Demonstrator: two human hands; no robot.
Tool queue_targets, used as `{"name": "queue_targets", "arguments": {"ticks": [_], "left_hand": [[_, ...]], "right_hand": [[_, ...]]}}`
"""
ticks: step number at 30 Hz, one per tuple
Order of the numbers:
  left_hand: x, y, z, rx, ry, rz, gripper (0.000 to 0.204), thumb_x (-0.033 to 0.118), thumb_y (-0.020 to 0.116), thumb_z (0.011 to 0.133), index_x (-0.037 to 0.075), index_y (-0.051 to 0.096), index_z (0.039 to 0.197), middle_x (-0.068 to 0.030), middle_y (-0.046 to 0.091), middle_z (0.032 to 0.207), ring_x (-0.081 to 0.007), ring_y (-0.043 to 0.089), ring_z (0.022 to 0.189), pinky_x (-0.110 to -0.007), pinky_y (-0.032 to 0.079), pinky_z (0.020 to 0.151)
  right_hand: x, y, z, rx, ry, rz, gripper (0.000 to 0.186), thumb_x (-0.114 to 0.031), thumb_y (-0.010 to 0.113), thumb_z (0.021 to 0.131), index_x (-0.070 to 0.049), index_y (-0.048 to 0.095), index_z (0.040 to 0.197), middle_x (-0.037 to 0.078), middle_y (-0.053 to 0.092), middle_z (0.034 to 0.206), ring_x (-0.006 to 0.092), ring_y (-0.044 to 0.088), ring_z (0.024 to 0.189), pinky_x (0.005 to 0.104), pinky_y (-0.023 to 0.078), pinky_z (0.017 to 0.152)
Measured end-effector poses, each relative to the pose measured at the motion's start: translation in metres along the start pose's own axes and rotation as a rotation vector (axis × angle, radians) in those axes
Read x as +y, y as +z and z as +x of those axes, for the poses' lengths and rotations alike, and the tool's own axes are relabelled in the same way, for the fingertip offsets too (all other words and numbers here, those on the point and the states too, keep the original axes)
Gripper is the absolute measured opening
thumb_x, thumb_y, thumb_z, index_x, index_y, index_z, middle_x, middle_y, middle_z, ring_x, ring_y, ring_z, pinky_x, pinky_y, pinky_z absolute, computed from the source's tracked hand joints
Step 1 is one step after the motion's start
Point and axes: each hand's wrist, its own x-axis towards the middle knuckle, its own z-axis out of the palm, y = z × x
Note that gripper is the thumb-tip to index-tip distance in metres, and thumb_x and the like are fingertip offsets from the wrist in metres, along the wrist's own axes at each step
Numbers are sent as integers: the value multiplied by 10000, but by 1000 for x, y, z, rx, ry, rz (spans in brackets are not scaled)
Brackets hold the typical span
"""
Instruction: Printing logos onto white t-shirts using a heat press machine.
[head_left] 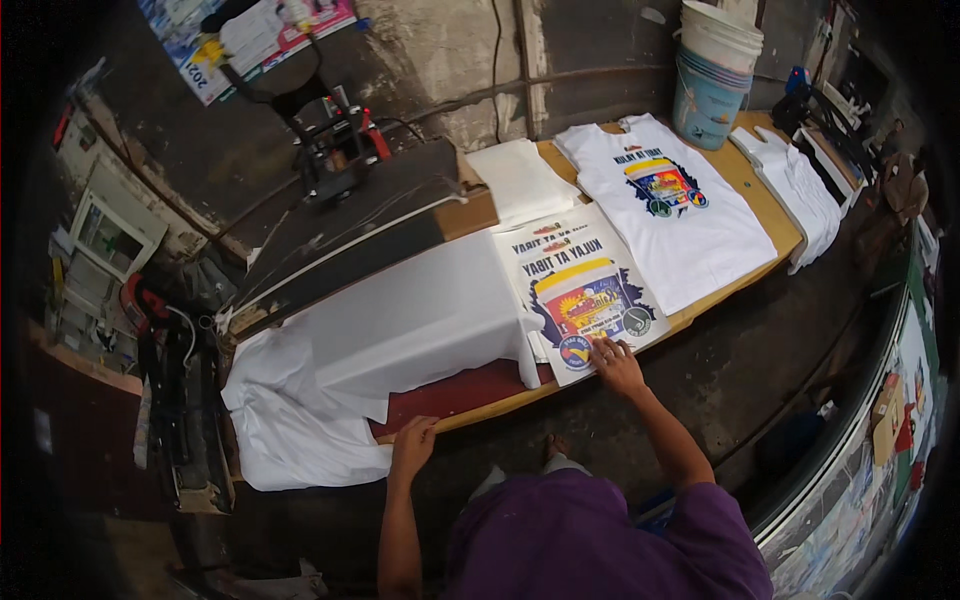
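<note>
Two bare hands are yours at the near edge of the yellowish table. Your left hand has its fingers drawn together by one rumpled white garment; I cannot tell whether they pinch anything. Your right hand lies with fingers slightly apart on the near edge of the top printed sheet, one of at least two smooth, rectangular ones overlapping mid-table. Left of them, one thin, pale cloth drapes over a dark red surface. Beyond, you have one flat white T-shirt with a colourful print, one blank white stack, and nested round pails, white set into blue, their contents hidden.
</note>
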Motion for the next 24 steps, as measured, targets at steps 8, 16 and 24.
{"name": "queue_targets", "arguments": {"ticks": [8, 16, 24], "left_hand": [[-6, 8, -37, -243, -10, -98, 221, 89, 567, 876, 1, 646, 1063, -142, 653, 1000, -261, 649, 869, -328, 498, 773], [103, 47, -4, -772, -534, -1523, 659, 436, 504, 947, 89, 239, 1440, -173, 495, 1307, -268, 539, 1142, -425, 470, 908], [124, 3, -29, -420, -388, -1550, 745, -65, 553, 863, 192, 154, 1437, -166, 519, 1177, -199, 573, 1035, -326, 536, 816]], "right_hand": [[5, -74, 24, 478, 923, 1036, 166, -154, 550, 898, -4, 588, 836, 29, 576, 678, 146, 536, 570, 303, 419, 516], [-139, -187, 23, 909, 1115, 1662, 271, -3, 632, 819, -9, 546, 1076, 28, 603, 918, 95, 575, 741, 210, 450, 579], [-157, -269, -57, 1151, 1035, 1330, 468, 51, 596, 829, 1, 441, 1268, 95, 586, 1006, 156, 587, 921, 262, 495, 777]]}}
